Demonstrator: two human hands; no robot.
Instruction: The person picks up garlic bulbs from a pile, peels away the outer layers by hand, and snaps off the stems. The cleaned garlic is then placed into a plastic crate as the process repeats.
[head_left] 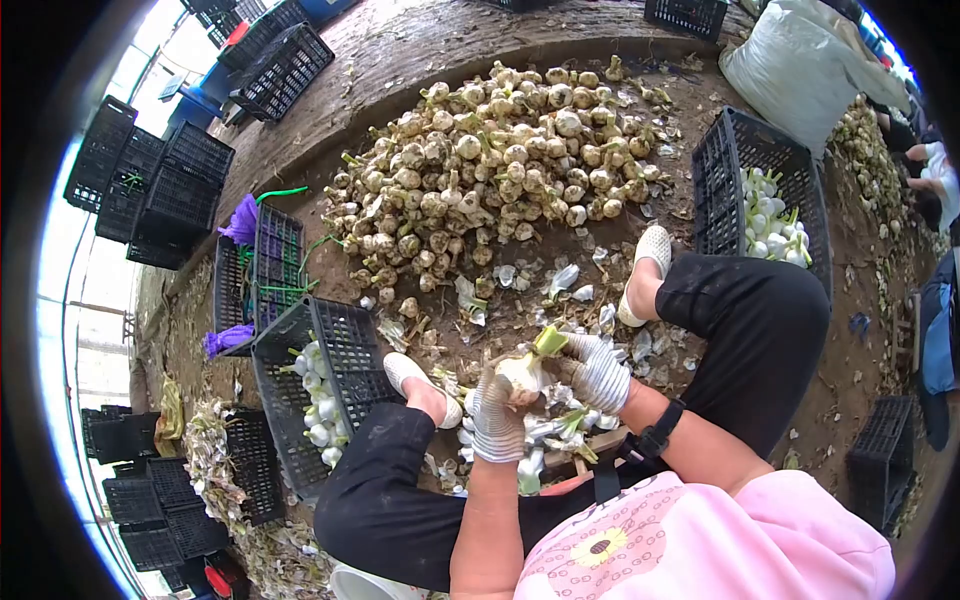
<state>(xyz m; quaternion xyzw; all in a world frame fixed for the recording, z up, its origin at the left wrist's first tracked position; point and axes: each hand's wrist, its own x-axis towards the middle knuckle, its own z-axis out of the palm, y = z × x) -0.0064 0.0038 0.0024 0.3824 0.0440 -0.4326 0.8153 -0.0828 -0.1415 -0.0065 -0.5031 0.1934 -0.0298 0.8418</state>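
Both of my hands wear white striped gloves with soiled fingers and meet between my knees. A garlic bulb [524, 376] with a short, thick green stem sits between them. My left hand [496, 415] has its fingers closed round the near left side of the bulb. From the other side, my right hand [595, 372] is closed at the stem end; whether its fingers hide a small tool, I cannot make out. Below the hands lie peeled skins and cut stems [570, 425]. Ahead of my feet is a large heap of unpeeled garlic bulbs [490, 165].
A black crate [350, 350] with cleaned white garlic stands by my left leg. Another black crate [715, 190] with white garlic is beyond my right knee. A white sack [790, 65] stands at the upper right. Stacked crates [180, 180] line the left. Another person [938, 185] works at the far right.
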